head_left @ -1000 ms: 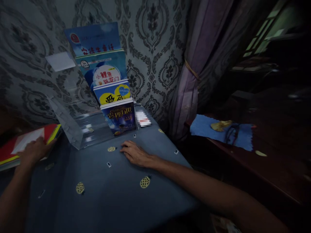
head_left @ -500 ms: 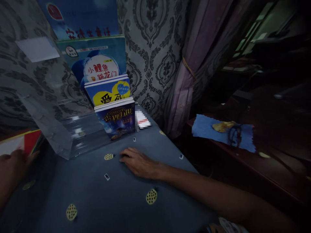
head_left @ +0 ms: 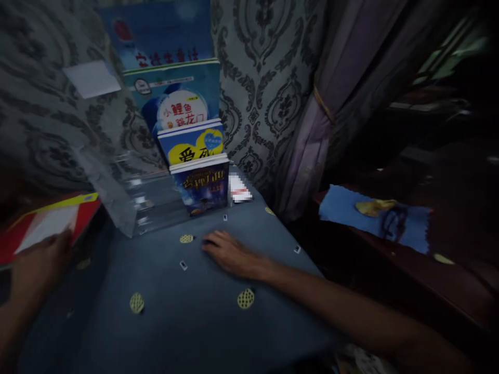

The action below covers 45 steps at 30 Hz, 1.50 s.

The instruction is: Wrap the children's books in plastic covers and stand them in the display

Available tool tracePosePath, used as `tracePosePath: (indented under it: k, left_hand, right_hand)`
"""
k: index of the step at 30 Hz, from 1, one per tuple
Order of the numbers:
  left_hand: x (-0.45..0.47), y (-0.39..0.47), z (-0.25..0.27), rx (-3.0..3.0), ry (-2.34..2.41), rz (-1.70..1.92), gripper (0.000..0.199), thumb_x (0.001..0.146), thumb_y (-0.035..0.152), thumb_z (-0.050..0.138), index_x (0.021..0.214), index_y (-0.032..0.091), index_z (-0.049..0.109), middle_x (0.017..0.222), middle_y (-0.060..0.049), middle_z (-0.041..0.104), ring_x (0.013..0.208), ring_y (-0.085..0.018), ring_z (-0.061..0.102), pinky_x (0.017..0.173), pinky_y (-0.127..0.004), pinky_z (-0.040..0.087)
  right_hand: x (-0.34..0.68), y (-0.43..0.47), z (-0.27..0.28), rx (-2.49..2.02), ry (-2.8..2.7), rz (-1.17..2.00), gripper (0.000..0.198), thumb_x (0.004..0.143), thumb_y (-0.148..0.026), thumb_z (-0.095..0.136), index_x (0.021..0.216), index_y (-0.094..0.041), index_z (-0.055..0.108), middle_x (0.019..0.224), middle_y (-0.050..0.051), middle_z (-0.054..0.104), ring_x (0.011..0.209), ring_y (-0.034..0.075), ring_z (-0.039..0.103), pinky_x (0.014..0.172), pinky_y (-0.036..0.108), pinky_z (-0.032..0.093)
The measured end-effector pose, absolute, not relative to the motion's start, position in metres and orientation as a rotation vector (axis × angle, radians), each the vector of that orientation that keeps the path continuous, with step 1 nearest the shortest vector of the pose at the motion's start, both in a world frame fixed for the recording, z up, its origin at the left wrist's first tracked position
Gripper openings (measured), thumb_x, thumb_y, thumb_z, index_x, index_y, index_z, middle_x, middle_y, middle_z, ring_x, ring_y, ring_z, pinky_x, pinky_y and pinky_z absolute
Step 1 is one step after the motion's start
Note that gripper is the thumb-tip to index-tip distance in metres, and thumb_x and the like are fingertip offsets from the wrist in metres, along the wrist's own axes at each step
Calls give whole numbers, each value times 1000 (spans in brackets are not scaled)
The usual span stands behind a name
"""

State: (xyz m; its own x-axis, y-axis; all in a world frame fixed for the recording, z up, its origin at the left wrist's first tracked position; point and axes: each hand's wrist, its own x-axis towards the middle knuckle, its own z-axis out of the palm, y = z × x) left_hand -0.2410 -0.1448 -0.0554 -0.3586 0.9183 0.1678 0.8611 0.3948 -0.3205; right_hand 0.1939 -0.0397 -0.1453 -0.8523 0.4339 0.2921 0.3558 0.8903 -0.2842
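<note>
At the left, my left hand [head_left: 42, 265] is closed at the near edge of a red and yellow book [head_left: 83, 213] with a white patch on its cover. Its grip is partly blurred and dark. My right hand [head_left: 228, 254] lies palm down on the dark blue tablecloth [head_left: 187, 327], fingers slightly bent and apart, holding nothing. Beyond it, a clear plastic stand [head_left: 152, 200] holds rows of upright books: a dark blue one [head_left: 205, 187] in front, a blue and yellow one [head_left: 195, 145], a teal one [head_left: 179, 93], and a taller blue one [head_left: 163, 36] at the back.
Behind the stand is patterned wallpaper [head_left: 253, 98] with a white paper [head_left: 93, 79] in front. A tied purple curtain [head_left: 307, 140] hangs to the right. A blue cloth [head_left: 343, 208] with a yellowish item lies on a dark red surface [head_left: 390, 259]. A pixelated white item [head_left: 238, 189] is beside the books.
The view has swung left, so the stand and books sit further right. More of the red and yellow book and my left hand shows. My right hand stays resting on the cloth.
</note>
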Motion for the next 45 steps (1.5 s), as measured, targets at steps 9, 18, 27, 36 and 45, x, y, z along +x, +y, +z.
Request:
tracePosePath:
  k: [9, 18, 27, 36, 45]
  left_hand:
    - [-162, -179, -46, -1469, -2290, 394, 44, 99, 13, 34, 138, 6, 54, 118, -23, 69, 109, -31, 69, 90, -39, 52]
    - [-117, -216, -82, -1599, -2366, 464, 43, 100, 10, 32, 136, 11, 56, 116, -19, 71, 104, -30, 72, 85, -40, 57]
    - [-61, -247, -78, -1647, -2464, 587, 44, 100, 9, 38, 141, 13, 53, 123, -17, 70, 108, -29, 70, 87, -38, 57]
    - [12, -251, -93, -1985, -2172, 490, 50, 90, 0, 48, 136, 15, 59, 121, -18, 70, 103, -27, 72, 86, -38, 60]
    - [74, -238, -117, -2377, -1829, 13, 46, 99, 41, 57, 136, 15, 56, 131, -19, 68, 117, -34, 67, 88, -46, 62]
  right_hand:
    - [188, -32, -159, -452, -2597, 308, 33, 97, -13, 47, 119, -20, 70, 123, 15, 66, 110, 27, 62, 95, 49, 55]
    - [191, -32, -157, -427, -2603, 366, 32, 100, -19, 45, 120, -18, 70, 126, 15, 65, 112, 28, 61, 99, 52, 53]
    - [188, -37, -157, -374, -2613, 377, 29, 100, -16, 47, 119, -18, 69, 125, 14, 66, 113, 26, 60, 101, 51, 51]
    - [183, -60, -141, -258, -2548, 451, 31, 106, -23, 43, 120, -19, 69, 128, 12, 69, 117, 25, 63, 102, 49, 51]
    - [183, -70, -148, -210, -2565, 530, 33, 106, -28, 45, 129, -17, 66, 137, 14, 65, 131, 24, 58, 111, 48, 48]
